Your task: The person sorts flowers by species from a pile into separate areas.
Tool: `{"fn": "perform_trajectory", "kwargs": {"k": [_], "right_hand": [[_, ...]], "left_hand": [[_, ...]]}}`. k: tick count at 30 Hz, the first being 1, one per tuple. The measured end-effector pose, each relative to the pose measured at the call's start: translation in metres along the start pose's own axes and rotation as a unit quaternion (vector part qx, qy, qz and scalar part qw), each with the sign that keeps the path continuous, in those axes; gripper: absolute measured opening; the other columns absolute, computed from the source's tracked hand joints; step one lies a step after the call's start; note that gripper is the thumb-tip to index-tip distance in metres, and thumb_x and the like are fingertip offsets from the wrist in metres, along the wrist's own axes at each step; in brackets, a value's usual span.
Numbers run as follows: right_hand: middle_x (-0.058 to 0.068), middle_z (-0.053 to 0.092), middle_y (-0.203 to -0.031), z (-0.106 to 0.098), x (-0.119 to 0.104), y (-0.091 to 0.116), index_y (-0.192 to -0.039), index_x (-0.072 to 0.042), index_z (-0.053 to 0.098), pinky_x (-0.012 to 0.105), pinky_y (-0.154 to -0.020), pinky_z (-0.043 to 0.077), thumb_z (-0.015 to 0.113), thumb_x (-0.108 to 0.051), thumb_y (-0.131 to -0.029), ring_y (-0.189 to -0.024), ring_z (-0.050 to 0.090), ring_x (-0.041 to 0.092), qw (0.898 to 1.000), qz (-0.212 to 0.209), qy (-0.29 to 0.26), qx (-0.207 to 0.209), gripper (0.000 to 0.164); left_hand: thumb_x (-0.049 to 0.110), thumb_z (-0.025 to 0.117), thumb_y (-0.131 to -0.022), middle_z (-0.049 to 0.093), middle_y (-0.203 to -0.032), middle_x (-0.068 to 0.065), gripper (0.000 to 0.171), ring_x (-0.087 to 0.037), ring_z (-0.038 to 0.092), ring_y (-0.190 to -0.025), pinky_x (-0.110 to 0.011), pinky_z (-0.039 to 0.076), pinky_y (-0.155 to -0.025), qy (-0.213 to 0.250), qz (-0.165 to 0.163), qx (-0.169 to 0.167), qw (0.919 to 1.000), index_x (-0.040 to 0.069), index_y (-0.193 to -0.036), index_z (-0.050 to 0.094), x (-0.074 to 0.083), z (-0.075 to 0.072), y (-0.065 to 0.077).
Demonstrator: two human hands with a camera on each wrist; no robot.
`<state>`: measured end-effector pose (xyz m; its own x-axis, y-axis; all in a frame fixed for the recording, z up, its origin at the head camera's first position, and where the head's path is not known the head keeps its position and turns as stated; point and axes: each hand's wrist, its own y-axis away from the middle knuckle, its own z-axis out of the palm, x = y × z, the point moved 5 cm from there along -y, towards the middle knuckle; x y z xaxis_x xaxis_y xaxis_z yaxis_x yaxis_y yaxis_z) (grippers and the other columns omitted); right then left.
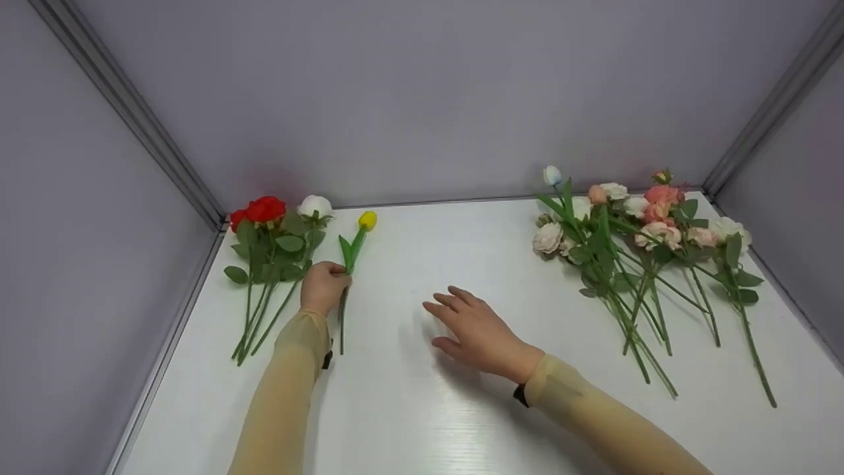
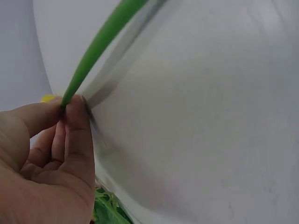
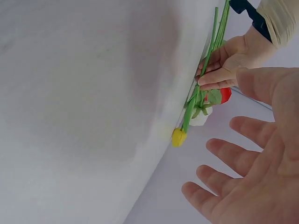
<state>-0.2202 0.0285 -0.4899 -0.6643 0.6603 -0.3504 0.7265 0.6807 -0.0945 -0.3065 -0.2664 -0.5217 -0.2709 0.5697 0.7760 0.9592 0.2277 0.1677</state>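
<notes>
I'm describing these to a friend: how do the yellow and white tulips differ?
The left hand pinches the yellow tulip; no hand touches the white tulip. The yellow tulip is plain yellow; the white tulip has a bluish tint. The yellow tulip is by itself; the white tulip is in the right bunch. Both have green leaves.

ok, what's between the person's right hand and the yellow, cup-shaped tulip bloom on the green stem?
Only bare white tabletop between the right hand and the yellow tulip bloom; the head view shows it.
</notes>
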Motion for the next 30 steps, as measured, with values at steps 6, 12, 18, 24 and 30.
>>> {"fn": "perform_trajectory", "kwargs": {"k": [6, 12, 18, 24, 30], "right_hand": [[0.013, 0.046, -0.155, 0.012, 0.001, 0.003, -0.154, -0.014, 0.047, 0.053, -0.119, 0.03, 0.067, -0.036, -0.101, -0.149, 0.031, 0.037, 0.999, 0.003, 0.004, -0.031, 0.062], [0.014, 0.048, -0.154, 0.013, 0.007, 0.009, -0.153, -0.014, 0.049, 0.053, -0.119, 0.03, 0.07, -0.035, -0.099, -0.147, 0.032, 0.039, 0.999, 0.009, 0.014, -0.03, 0.062], [0.016, 0.051, -0.15, 0.0, 0.023, 0.017, -0.149, -0.01, 0.053, 0.057, -0.117, 0.031, 0.071, -0.031, -0.098, -0.144, 0.036, 0.042, 1.0, 0.02, -0.003, 0.006, 0.058], [0.014, 0.063, -0.135, -0.024, 0.064, 0.03, -0.136, -0.006, 0.065, 0.055, -0.108, 0.042, 0.072, -0.023, -0.097, -0.129, 0.053, 0.039, 0.994, 0.077, -0.008, 0.072, 0.043], [0.017, 0.07, -0.118, -0.052, 0.128, 0.055, -0.121, -0.002, 0.073, 0.054, -0.097, 0.049, 0.07, -0.013, -0.097, -0.113, 0.061, 0.039, 0.977, 0.161, -0.035, 0.137, 0.027]], "left_hand": [[0.009, 0.062, -0.098, 0.068, -0.117, -0.02, 0.029, -0.034, 0.063, -0.109, -0.047, 0.052, -0.094, -0.005, 0.01, 0.013, 0.9999, -0.004, -0.123, 0.068, 0.0, 0.004, -0.001], [0.01, 0.062, -0.099, 0.066, -0.12, -0.021, 0.033, -0.036, 0.062, -0.111, -0.048, 0.052, -0.094, -0.007, 0.008, 0.009, 0.9999, -0.005, -0.128, 0.064, 0.0, 0.005, 0.0], [0.014, 0.065, -0.1, 0.062, -0.125, -0.021, 0.045, -0.036, 0.06, -0.112, -0.048, 0.051, -0.094, -0.025, 0.01, 0.009, 0.9996, -0.004, -0.14, 0.055, 0.004, 0.004, 0.0], [0.02, 0.072, -0.098, 0.049, -0.143, -0.023, 0.06, -0.04, 0.048, -0.13, -0.052, 0.044, -0.106, -0.099, 0.092, 0.038, 0.9901, 0.002, -0.149, 0.048, 0.032, 0.011, 0.008], [0.028, 0.07, -0.1, 0.04, -0.156, -0.016, 0.069, -0.034, 0.034, -0.145, -0.047, 0.032, -0.119, -0.151, 0.19, -0.009, 0.97, 0.01, -0.158, 0.038, 0.071, 0.047, 0.036]]}}
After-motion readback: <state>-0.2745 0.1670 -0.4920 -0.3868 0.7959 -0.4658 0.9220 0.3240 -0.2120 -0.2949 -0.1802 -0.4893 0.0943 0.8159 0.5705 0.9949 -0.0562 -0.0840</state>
